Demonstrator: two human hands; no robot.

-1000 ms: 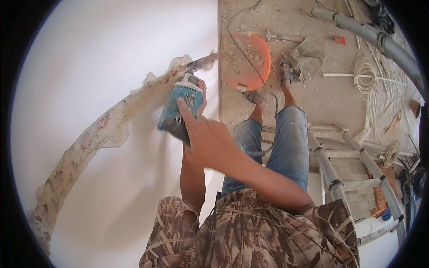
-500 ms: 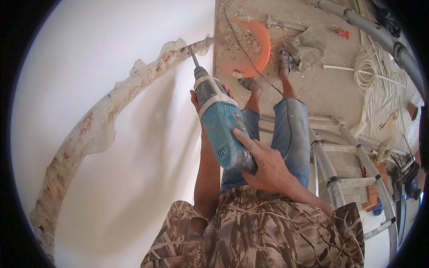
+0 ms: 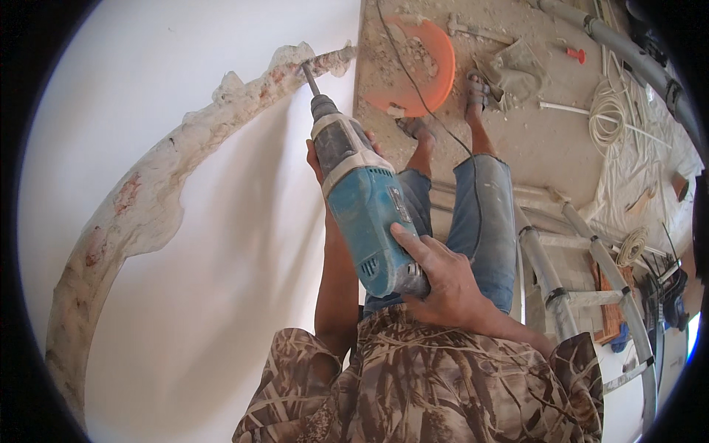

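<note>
Both my hands hold a dusty teal and grey rotary hammer [image 3: 367, 218]. My right hand [image 3: 449, 284] is closed round its rear end, the index finger lying along the housing. Near the front, my left hand [image 3: 314, 161] wraps the tool from below; the body hides most of its fingers. The steel chisel bit [image 3: 310, 80] points up and left, its tip in the rough channel [image 3: 159, 166] cut into the white wall [image 3: 221, 244]. Broken plaster and reddish patches show along that channel.
An orange basin [image 3: 441, 70] with rubble stands by my feet, a power cord [image 3: 413, 85] running across it. A hammer [image 3: 480, 31] and a cloth bag [image 3: 518, 72] lie beyond. To the right are a ladder [image 3: 543, 258], coiled cable [image 3: 607, 114] and plastic sheeting [image 3: 635, 173].
The rotary hammer and both hands have shifted slightly up and left. The bit tip now sits a little farther left along the channel. My grip is the same.
</note>
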